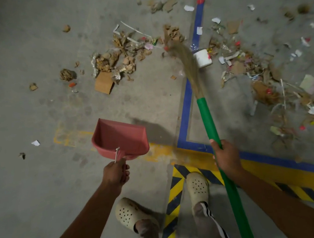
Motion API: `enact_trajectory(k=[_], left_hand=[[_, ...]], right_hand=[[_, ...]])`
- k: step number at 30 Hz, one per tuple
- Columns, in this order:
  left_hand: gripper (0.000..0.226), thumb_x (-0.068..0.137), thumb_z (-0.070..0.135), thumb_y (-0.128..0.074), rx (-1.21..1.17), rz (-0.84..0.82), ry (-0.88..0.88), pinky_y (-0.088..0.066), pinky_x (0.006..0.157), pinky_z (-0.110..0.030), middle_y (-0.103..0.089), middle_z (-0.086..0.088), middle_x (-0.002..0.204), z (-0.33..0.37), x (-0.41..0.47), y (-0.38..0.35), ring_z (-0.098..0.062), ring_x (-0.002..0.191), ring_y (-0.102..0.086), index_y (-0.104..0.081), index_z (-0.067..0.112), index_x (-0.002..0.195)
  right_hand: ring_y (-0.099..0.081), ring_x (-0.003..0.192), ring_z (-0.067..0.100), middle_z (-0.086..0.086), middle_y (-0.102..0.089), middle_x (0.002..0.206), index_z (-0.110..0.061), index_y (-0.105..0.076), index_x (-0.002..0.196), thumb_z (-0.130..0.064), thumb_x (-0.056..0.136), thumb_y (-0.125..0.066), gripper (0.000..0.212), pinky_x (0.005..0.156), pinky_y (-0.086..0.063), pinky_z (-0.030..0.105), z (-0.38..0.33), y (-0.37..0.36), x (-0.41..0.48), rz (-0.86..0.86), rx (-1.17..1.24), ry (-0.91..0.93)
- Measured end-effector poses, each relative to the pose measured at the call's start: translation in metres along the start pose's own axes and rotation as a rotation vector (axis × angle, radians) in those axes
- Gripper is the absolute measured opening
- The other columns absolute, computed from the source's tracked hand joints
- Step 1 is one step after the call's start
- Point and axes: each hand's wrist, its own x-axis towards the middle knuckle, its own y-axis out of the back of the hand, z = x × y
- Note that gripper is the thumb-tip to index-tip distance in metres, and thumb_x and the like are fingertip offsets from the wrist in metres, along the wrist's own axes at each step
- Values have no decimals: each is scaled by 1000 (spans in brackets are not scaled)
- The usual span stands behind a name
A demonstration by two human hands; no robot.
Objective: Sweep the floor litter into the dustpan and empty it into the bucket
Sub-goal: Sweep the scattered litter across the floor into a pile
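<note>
My left hand (116, 173) grips the handle of a pink dustpan (119, 138), held just above the grey floor with its mouth facing away from me; its tray holds nothing. My right hand (226, 156) is closed around the green handle of a broom (208, 117). The straw bristles (185, 58) reach forward and look blurred, touching a heap of cardboard scraps and paper (125, 54) in the middle of the floor. A second spread of litter (263, 74) lies to the right of the blue line. No bucket is visible.
A blue floor line (187, 104) runs away from me and turns right along a yellow band (272, 169). Black-and-yellow hazard tape (172, 203) lies between my feet in pale clogs. A white roll (203, 57) sits by the bristles. Stray scraps dot the left floor.
</note>
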Motion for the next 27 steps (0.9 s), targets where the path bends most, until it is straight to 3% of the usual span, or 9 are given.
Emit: enact_trajectory(k=[3,6,10,16,20,24,27], left_hand=[[19,100,15,-55,-31,13,23,-34,38,-22,-51,-10,69,-4,-3,-10,-13,47,-45,-56,3,86],[25,101,21,-55,-52,26,37,-34,38,-21,-51,-9,66,-12,-9,-15,-14,47,-44,-58,3,86],[29,101,27,-55,-82,47,49,-36,38,-22,-53,-9,66,-21,-18,-8,-14,47,-46,-60,2,88],[32,100,30,-58,-144,95,75,-38,38,-23,-54,-10,66,-25,-20,26,-17,50,-46,-59,2,83],[30,100,27,-57,-226,128,80,-36,37,-22,-54,-10,67,-26,-15,64,-17,48,-45,-58,4,82],[26,100,23,-56,-304,153,83,-37,39,-20,-55,-11,68,-32,-10,112,-17,51,-45,-59,3,85],[22,100,19,-54,-357,178,93,-38,39,-20,-55,-12,69,-43,-6,157,-17,52,-46,-59,1,88]], right_hand=[[-63,57,33,10,-59,60,-18,-51,71,-48,100,-54,42,58,-55,47,21,-11,-18,-59,6,43],[-60,55,35,14,-55,58,-18,-50,67,-50,97,-57,45,57,-53,48,28,-20,-36,-122,4,104],[-59,57,34,5,-50,55,-22,-46,64,-50,94,-62,44,59,-51,49,23,-31,-58,-207,-26,133],[-55,54,36,21,-54,64,-17,-51,71,-78,74,-50,61,54,-49,49,2,-48,-74,-401,-79,219],[-48,49,26,7,-45,55,-22,-48,68,-56,91,-61,43,53,-48,48,-24,-67,-84,-480,-228,286],[-54,44,24,7,-55,57,-24,-49,71,-66,86,-57,45,48,-49,44,-51,-94,-101,-523,-343,323],[-56,40,18,6,-59,61,-18,-57,80,-54,93,-61,38,44,-48,37,-74,-121,-120,-579,-384,340]])
